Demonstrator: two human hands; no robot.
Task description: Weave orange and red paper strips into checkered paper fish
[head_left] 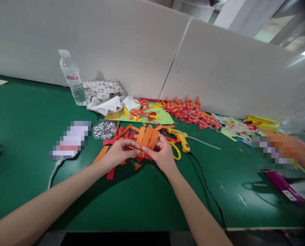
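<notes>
Between my two hands, above the middle of the table, is a bunch of orange paper strips (147,136), standing up and fanned side by side. My left hand (121,153) pinches the strips' lower left edge with thumb and fingertips. Round their right side my right hand (165,155) is closed, its thumb across the front and its fingers partly hidden behind. Loose red strips (111,173) and orange paper strips (101,154) lie under and around the hands. Just right of my right hand are a yellow glue gun (181,137) and a yellow ring-shaped handle (178,152).
A water bottle (74,82), a spotted cloth pouch (103,90), a clear container of small round pieces (104,130) and a blurred-out phone (73,140) stand or lie leftward. Woven red-orange paper fish (193,111) pile against the partition (219,68). A purple power strip (282,188) sits right.
</notes>
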